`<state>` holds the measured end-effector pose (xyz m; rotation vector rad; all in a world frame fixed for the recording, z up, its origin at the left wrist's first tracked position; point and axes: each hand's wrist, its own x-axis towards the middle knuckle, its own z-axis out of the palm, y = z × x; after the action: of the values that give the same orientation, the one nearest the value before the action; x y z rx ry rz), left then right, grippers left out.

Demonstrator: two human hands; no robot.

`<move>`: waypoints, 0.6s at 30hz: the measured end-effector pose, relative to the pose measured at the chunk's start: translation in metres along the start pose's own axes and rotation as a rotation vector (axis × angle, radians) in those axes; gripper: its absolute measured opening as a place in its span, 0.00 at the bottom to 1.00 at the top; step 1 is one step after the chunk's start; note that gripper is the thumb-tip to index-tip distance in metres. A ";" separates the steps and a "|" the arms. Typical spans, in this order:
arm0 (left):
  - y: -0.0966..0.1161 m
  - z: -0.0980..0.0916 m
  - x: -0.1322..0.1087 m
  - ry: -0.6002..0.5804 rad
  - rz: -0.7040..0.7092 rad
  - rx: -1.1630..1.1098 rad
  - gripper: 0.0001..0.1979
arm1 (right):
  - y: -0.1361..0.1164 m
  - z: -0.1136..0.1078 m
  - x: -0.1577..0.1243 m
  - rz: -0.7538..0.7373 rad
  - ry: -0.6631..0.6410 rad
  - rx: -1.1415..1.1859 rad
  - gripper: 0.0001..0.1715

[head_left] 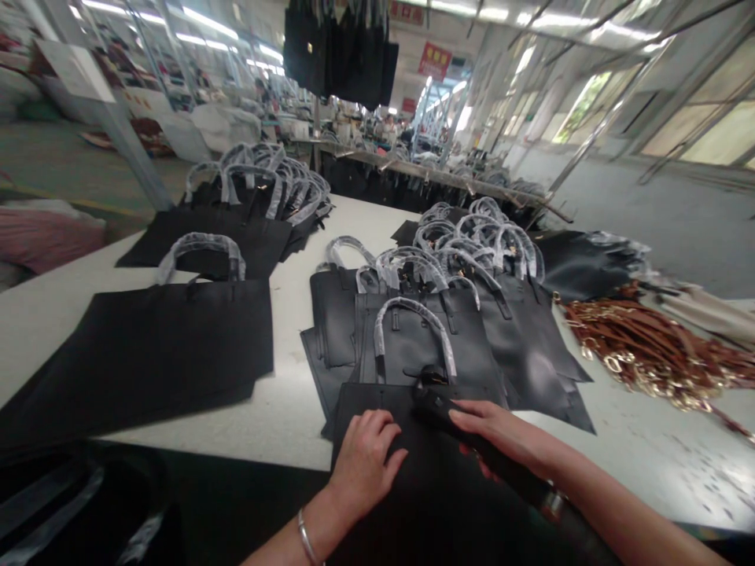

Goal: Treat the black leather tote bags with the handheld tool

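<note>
From my remote station, my left grip (366, 464) lies open and flat on a black leather tote (377, 405), pinning it steady on the white worktop (259, 409). My right grip (501, 436) is clenched around a black handheld tool (448, 417), its nose held close beneath the tote's plastic-wrapped handle (413, 326). More totes (524, 354) overlap behind, handles upright.

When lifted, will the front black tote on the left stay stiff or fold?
Likely floppy: the black tote lies flat, so its body probably folds. The plastic-wrapped handle holds its arch, so seems stiffer, and may feel slippery.
</note>
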<state>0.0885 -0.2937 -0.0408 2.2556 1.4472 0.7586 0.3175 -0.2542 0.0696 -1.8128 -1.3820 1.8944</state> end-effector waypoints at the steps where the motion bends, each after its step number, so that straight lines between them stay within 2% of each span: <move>1: 0.000 0.000 0.000 -0.001 0.000 -0.002 0.09 | 0.000 -0.001 -0.002 0.023 0.002 -0.015 0.27; 4: 0.001 0.000 0.000 0.000 0.001 -0.009 0.09 | -0.004 0.000 0.001 0.052 0.005 -0.026 0.26; 6: 0.001 0.001 0.000 0.001 -0.004 -0.015 0.09 | -0.009 0.005 0.008 0.009 0.021 -0.024 0.26; 9: -0.002 0.001 -0.002 -0.008 0.006 -0.048 0.09 | -0.018 0.007 0.012 -0.108 0.112 -0.020 0.26; 13: -0.016 -0.004 -0.013 0.032 0.022 -0.100 0.16 | -0.020 0.001 -0.003 -0.183 0.230 0.021 0.30; 16: -0.030 -0.012 -0.018 0.165 -0.101 -0.086 0.17 | -0.012 0.006 -0.014 -0.107 0.156 0.007 0.33; 18: -0.038 -0.017 -0.018 0.203 -0.173 -0.113 0.17 | -0.006 0.017 -0.014 -0.068 0.076 -0.010 0.33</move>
<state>0.0448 -0.2941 -0.0524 1.9863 1.6225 1.0095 0.3035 -0.2684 0.0801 -1.7986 -1.4118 1.7694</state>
